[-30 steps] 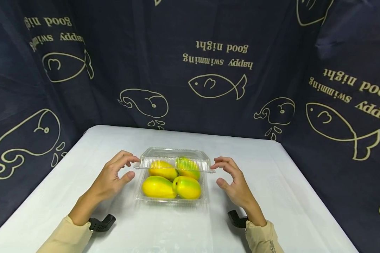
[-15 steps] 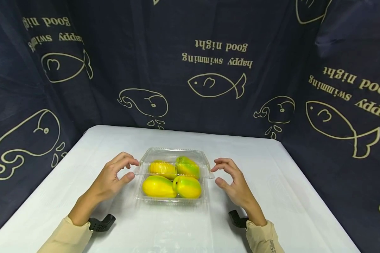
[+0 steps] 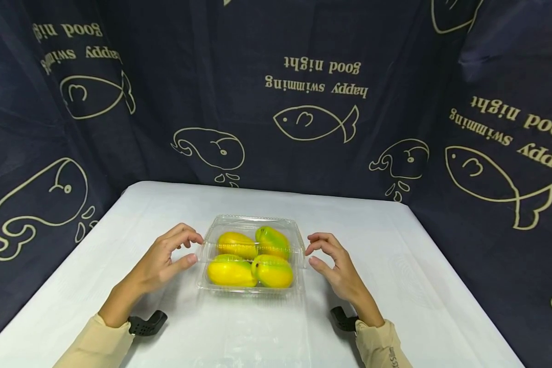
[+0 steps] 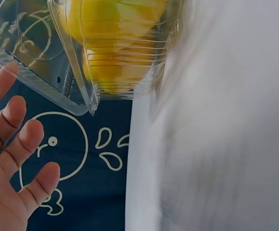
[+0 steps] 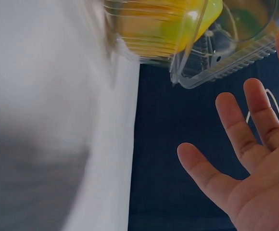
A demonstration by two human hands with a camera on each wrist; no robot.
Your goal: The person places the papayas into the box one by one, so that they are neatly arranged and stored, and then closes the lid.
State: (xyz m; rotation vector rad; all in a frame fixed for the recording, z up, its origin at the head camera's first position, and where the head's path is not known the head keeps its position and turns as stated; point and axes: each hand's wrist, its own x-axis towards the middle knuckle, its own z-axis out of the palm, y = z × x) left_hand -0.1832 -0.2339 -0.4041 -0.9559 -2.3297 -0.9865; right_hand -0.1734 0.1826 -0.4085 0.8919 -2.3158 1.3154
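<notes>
A clear plastic clamshell box (image 3: 247,290) sits mid-table with its hinged lid (image 3: 297,240) part-way down, tilted over the contents. Inside lie several yellow-green mangoes, two in the front row, such as the front left mango (image 3: 231,272), and two behind under the lid. My left hand (image 3: 163,260) is at the lid's left side, index fingertip right at its edge and thumb apart from it. On the other side my right hand (image 3: 339,268) mirrors this, fingertips at the lid's right edge. Both wrist views show the fingers spread and loosely extended, gripping nothing.
The box stands on a white-covered table (image 3: 372,230). Behind and beside it hangs a dark blue curtain (image 3: 202,92) printed with fish, whales and upside-down lettering. A black wrist device (image 3: 148,324) sits on each forearm at the sleeve cuff.
The lid has swung down toward me, its front edge dropping from above the rear mangoes to over the front ones. Both hands have lowered slightly with it.
</notes>
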